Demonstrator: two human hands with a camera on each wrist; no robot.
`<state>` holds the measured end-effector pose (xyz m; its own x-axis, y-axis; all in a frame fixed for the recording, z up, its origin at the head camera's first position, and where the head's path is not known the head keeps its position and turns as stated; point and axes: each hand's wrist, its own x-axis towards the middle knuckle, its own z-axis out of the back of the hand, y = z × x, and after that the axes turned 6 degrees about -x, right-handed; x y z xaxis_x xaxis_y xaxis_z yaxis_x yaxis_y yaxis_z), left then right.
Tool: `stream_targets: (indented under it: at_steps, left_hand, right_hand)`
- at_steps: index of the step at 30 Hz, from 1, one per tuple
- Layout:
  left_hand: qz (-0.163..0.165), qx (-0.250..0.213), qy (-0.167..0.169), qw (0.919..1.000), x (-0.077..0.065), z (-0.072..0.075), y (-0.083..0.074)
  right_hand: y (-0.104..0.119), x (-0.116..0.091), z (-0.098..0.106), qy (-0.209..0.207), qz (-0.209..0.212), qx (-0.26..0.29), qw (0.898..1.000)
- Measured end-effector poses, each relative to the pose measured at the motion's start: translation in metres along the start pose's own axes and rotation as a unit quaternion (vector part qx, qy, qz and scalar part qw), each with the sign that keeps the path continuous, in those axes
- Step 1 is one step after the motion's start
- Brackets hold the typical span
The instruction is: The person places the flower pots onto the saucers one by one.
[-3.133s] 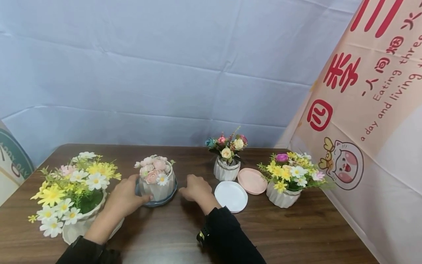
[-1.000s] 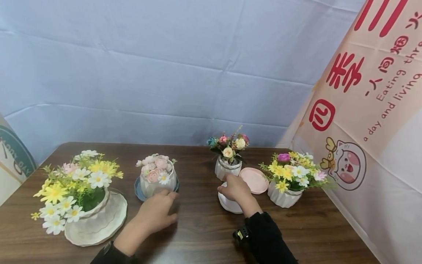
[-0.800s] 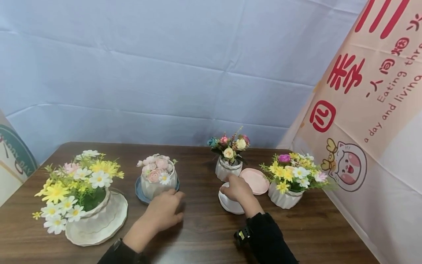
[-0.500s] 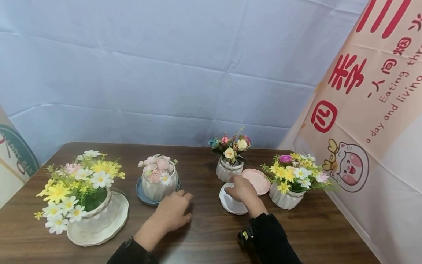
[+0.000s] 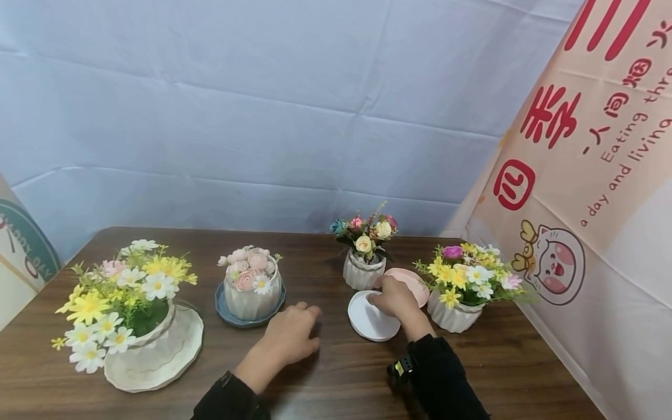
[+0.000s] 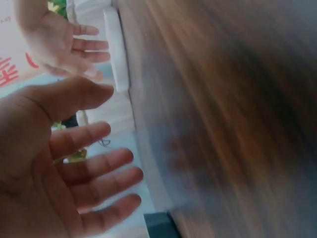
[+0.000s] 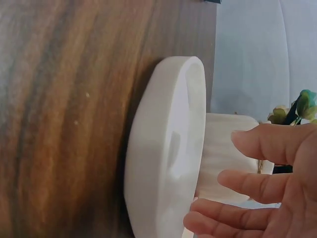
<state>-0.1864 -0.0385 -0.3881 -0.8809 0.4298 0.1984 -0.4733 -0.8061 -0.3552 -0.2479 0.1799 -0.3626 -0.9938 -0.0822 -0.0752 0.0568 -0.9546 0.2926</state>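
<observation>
Above the bare wood right of the blue saucer, my left hand hangs with loosely bent fingers, holding nothing. On that saucer stands a white pot of pale pink flowers. My right hand hovers over the right edge of the round white saucer and partly hides the pink saucer behind it. In the right wrist view the fingers are spread and relaxed beside the white saucer's rim, with nothing between them. A small pot of mixed roses stands just behind the saucers.
A fluted pot of yellow and white daisies stands right of the pink saucer. At far left, a larger daisy pot sits on a wide cream saucer. Cloth hangs behind the wooden table.
My left hand has left the pink-flower pot and drifted right over the table. My right hand has moved right, first over the white saucer, then towards the pink one. The pots stay put.
</observation>
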Motion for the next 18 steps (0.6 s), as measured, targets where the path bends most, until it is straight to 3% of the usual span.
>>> stream_targets:
  at_steps: [8, 13, 18]
  left_hand:
    - [0.085, -0.094, 0.004, 0.9919, 0.006, -0.002, -0.011]
    - [0.103, -0.187, 0.005, 0.977, 0.012, -0.002, -0.016]
    - [0.128, -0.245, 0.006, 0.9611, 0.019, -0.005, -0.02]
  right_hand:
    - [-0.007, 0.004, 0.004, -0.017, -0.003, 0.022, 1.0]
    - [-0.013, 0.007, 0.007, -0.03, -0.017, 0.052, 0.998]
    - [-0.018, 0.012, 0.006, -0.023, -0.025, 0.099, 0.995]
